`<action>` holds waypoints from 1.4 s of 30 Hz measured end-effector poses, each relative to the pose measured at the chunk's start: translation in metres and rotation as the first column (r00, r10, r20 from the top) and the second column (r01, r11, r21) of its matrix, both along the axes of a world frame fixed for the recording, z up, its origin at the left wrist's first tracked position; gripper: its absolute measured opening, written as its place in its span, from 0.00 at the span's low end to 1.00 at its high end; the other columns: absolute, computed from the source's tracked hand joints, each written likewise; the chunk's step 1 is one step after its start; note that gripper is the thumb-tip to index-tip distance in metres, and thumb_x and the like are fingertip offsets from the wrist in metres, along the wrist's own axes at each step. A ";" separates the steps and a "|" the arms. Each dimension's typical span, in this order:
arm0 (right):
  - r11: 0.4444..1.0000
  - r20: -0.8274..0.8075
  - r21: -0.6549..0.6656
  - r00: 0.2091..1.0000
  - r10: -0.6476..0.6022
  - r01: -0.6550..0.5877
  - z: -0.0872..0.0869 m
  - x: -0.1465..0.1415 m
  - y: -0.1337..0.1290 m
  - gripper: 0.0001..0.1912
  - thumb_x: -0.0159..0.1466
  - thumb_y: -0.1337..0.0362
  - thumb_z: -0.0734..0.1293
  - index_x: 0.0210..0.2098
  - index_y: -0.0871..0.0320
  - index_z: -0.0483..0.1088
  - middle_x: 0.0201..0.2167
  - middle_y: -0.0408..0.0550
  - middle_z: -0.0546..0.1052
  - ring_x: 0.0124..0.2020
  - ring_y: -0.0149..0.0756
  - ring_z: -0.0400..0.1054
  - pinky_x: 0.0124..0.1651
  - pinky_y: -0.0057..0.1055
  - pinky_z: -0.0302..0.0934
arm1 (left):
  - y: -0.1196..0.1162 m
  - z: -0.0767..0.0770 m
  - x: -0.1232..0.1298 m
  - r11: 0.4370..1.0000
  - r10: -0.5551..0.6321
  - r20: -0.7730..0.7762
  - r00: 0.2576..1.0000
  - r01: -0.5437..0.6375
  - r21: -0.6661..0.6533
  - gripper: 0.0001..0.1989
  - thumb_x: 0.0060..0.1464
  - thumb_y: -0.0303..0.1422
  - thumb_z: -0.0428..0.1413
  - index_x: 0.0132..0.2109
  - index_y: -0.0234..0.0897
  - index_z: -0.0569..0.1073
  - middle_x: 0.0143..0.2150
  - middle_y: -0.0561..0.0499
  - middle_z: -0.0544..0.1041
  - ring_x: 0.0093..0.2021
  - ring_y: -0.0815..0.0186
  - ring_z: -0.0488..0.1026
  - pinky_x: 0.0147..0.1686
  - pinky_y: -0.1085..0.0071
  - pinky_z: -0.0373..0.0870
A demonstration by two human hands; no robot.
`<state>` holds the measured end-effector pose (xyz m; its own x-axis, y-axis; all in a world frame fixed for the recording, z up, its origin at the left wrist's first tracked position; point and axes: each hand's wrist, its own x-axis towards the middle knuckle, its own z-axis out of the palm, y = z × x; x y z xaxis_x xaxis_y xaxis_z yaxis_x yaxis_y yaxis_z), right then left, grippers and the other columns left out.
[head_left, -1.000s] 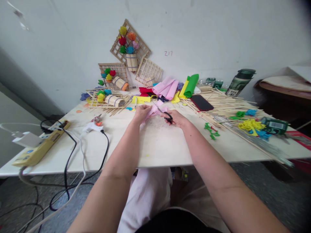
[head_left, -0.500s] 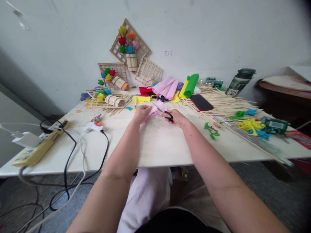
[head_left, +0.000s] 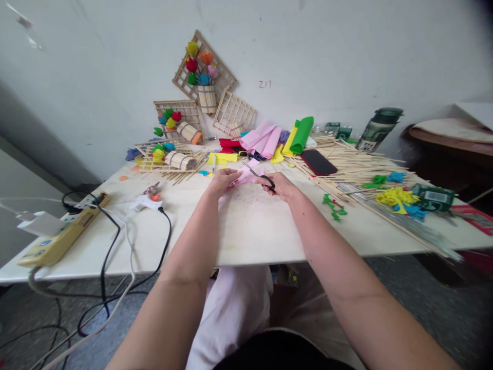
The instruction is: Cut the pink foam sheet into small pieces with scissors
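Over the middle of the table, my left hand pinches a small piece of pink crepe paper. My right hand grips black-handled scissors with fingers through the loops. Their blades point left and up, lying close to the pink paper; whether they are cutting into it I cannot tell. Behind both hands rests a larger folded pink sheet, with a yellow strip to its left.
A glue gun and a yellow power strip with trailing cables lie left. Wooden sticks, a phone, a green bottle and green paper cutouts are right. Stick lattices with paper flowers lean on the wall.
My left hand has shifted slightly on the pink paper, and its lower edge now shows less below the fingers. The scissors stay in nearly the same place. The whole view has moved slightly.
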<state>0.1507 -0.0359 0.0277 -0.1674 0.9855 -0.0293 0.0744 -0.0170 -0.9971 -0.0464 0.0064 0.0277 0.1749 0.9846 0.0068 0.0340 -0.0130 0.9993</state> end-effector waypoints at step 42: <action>0.979 -0.136 -0.094 0.972 -0.192 0.181 0.002 0.002 0.001 0.12 0.59 0.60 0.70 0.28 0.64 0.71 0.12 0.38 0.66 0.10 0.19 0.54 0.12 0.17 0.48 | 0.003 -0.003 0.020 0.944 0.257 0.461 0.850 -0.118 -0.308 0.04 0.55 0.19 0.53 0.35 0.29 0.70 0.30 0.47 0.76 0.29 0.69 0.76 0.31 0.77 0.75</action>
<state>0.1522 -0.0349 0.0299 0.0110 0.9951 -0.0986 -0.0819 -0.0974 -0.9919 -0.0259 0.0099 0.0244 0.0288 0.9757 -0.2173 -0.4832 0.2039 0.8514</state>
